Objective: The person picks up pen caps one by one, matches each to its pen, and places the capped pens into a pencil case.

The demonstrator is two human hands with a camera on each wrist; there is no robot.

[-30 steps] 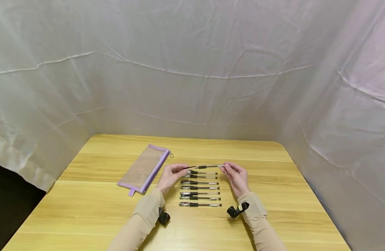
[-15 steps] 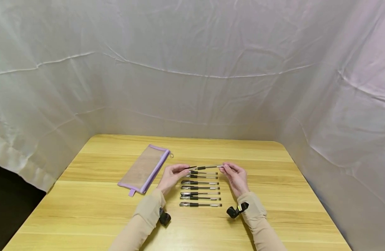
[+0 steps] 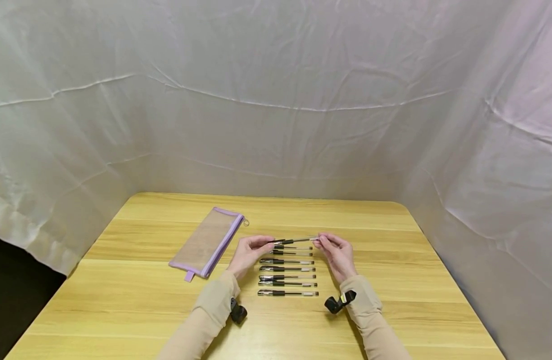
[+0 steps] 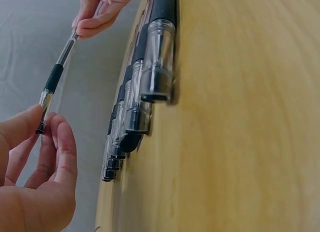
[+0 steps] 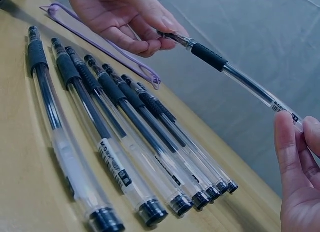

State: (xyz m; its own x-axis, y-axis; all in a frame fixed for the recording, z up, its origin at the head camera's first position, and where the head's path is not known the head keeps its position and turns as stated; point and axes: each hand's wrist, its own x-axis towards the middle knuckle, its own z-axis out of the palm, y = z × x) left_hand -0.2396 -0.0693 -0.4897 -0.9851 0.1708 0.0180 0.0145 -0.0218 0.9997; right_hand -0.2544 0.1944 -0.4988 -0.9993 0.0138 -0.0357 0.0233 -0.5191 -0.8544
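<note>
A clear gel pen with a black rubber grip is held level above the far end of a row of similar pens. My left hand pinches its capped end between thumb and fingers. At the other end, my right hand pinches the clear barrel near the printed label. In the right wrist view the held pen slants down from the left hand to the right hand. The lined-up pens lie side by side, their caps all to the left.
A mesh pencil pouch with purple edging and a side tab lies left of the pens. The wooden table carries everything. Pale curtains hang behind it and at both sides.
The pen and its cap have come together: the gap at the tip has closed. My left hand has shifted slightly right, and my right hand slightly left.
</note>
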